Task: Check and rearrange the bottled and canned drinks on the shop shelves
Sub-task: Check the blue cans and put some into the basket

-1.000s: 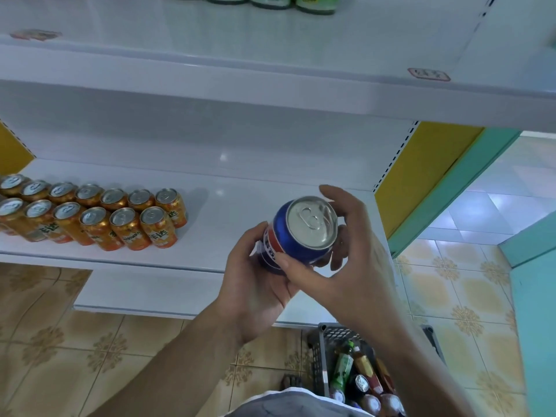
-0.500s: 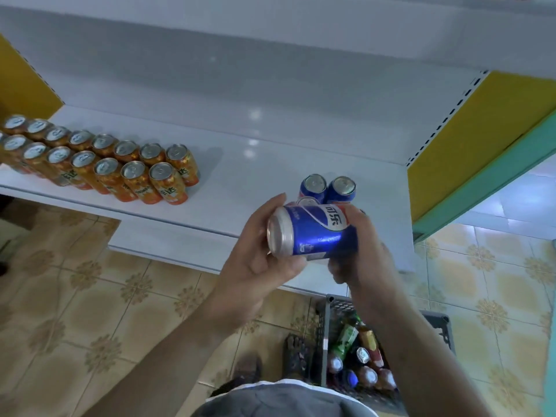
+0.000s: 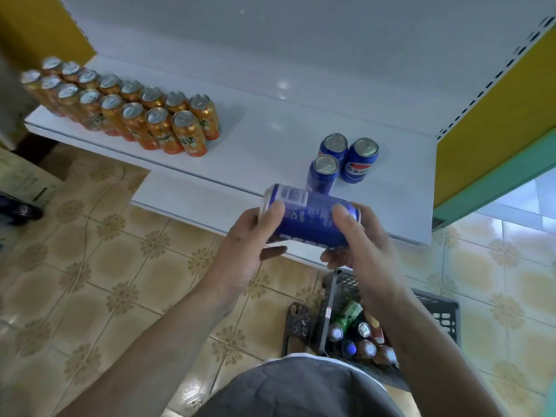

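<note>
Basket (image 3: 442, 311): on the floor at my feet, with mixed bottles and cans inside.
Left hand (image 3: 249, 236): my thumb and fingers curl round the can's left end.
Right hand (image 3: 358, 245): wraps the other end.
Blue can (image 3: 310, 219): lies sideways between my hands over the shelf (image 3: 270, 152) front. It is probably full and weighty, with a slick, thin wall, so I grip mid-body without squeezing.
Three blue cans (image 3: 323, 173): upright just beyond.
Orange cans (image 3: 150, 115): in rows, far left.
</note>
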A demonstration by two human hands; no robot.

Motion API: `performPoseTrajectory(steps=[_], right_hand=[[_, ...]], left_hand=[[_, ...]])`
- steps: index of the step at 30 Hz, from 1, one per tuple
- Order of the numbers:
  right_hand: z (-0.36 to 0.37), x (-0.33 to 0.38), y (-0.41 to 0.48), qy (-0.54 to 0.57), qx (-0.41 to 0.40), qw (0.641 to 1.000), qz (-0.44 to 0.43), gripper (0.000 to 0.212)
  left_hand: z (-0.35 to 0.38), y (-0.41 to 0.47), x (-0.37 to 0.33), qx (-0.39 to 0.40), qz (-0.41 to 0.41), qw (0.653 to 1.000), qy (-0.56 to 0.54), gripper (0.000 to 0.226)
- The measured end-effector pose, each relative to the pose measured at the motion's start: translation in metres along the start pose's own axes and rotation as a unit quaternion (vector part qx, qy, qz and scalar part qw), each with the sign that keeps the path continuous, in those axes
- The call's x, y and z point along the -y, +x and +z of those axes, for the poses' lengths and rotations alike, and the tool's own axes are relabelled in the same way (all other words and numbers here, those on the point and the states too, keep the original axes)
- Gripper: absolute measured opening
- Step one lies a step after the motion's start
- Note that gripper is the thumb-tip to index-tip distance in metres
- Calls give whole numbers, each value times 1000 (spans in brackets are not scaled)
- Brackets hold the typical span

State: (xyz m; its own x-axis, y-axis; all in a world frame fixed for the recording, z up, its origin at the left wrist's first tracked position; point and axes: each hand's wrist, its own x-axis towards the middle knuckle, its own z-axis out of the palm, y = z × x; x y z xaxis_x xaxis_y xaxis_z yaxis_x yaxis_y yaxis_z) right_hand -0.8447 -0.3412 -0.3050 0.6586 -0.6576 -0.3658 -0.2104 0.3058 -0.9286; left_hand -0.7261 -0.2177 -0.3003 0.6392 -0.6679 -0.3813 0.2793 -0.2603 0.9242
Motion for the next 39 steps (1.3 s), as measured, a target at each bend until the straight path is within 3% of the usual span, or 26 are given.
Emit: performPoseTrajectory(steps=[3, 6, 9, 18, 23, 26, 29, 33, 39], right_hand=[[7, -20, -19, 72, -28, 993, 91, 57], [6, -40, -51, 151, 8, 978, 145, 53], [-6, -54, -79, 136, 56, 970, 191, 55], [-70, -87, -123, 206, 56, 938, 275, 54], [-130, -127, -123, 197, 1, 938, 286, 46], [-192, -167, -123, 133, -5, 936, 326, 49], [-264, -210, -121, 30, -31, 923, 382, 55], [-345, -278, -108, -40, -102, 898, 427, 53], [-432, -401, -52, -167, -142, 867, 448, 60]], left_hand=[[-3, -26, 19, 35, 58, 998, 10, 59], [-1, -53, 33, 66, 86, 993, -47, 57], [5, -70, 47, 62, 76, 990, -103, 64], [66, -107, 82, 67, 133, 989, -1, 64], [110, -103, 114, 99, 43, 988, 114, 62], [157, -96, 152, 107, -30, 971, 211, 59], [220, -88, 207, 96, -99, 964, 229, 43], [298, -73, 279, 117, -184, 945, 242, 41], [368, -32, 384, 171, -251, 908, 288, 33]])
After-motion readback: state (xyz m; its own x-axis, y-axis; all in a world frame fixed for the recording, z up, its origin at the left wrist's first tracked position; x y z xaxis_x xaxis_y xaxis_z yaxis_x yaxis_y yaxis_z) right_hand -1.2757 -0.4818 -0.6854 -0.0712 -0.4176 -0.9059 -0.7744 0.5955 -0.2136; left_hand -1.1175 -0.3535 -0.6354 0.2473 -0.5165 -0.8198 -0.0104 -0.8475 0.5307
